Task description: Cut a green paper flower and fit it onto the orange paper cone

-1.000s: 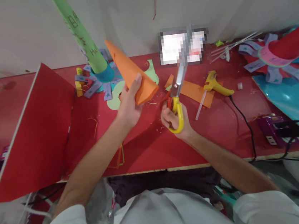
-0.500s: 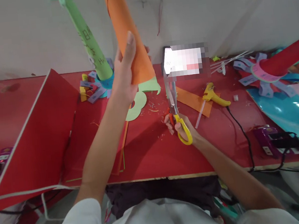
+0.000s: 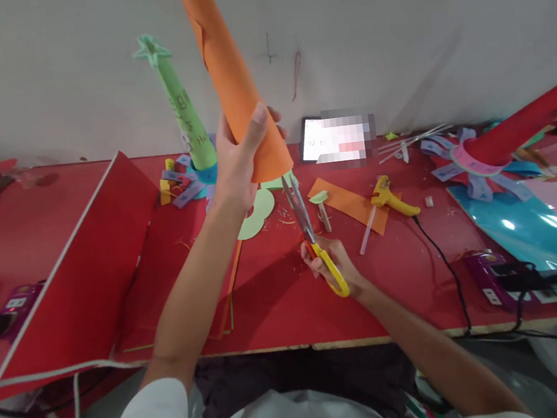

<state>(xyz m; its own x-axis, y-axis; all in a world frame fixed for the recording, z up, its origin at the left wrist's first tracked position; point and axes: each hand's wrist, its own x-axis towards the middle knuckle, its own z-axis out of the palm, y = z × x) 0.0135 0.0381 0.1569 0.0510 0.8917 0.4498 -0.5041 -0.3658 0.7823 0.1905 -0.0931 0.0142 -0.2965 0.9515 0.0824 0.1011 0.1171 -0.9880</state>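
Note:
My left hand [image 3: 242, 153] is wrapped round the lower part of an orange paper cone [image 3: 236, 79], which tilts up and to the left. In my right hand [image 3: 332, 260] are scissors [image 3: 333, 273] with yellow and red handles. Their blades point up and look slightly parted, just below the cone's bottom edge. Under the cone lie pale green paper pieces [image 3: 259, 214] on the red table. A small green piece [image 3: 319, 197] and an orange paper strip [image 3: 348, 204] lie right of the blades.
A green paper tower [image 3: 188, 118] stands behind my left hand. To the right are a yellow glue gun [image 3: 390, 196] with its cord, a red cone [image 3: 524, 120], teal sheets [image 3: 511, 222] and a purple power strip [image 3: 497, 278]. A lit phone [image 3: 333, 139] leans at the wall; a red board [image 3: 84, 271] stands left.
The scissors have moved left and nearer the cone's bottom edge, uncovering the small green piece. The cone still sits in my left hand. The whole view has shifted slightly.

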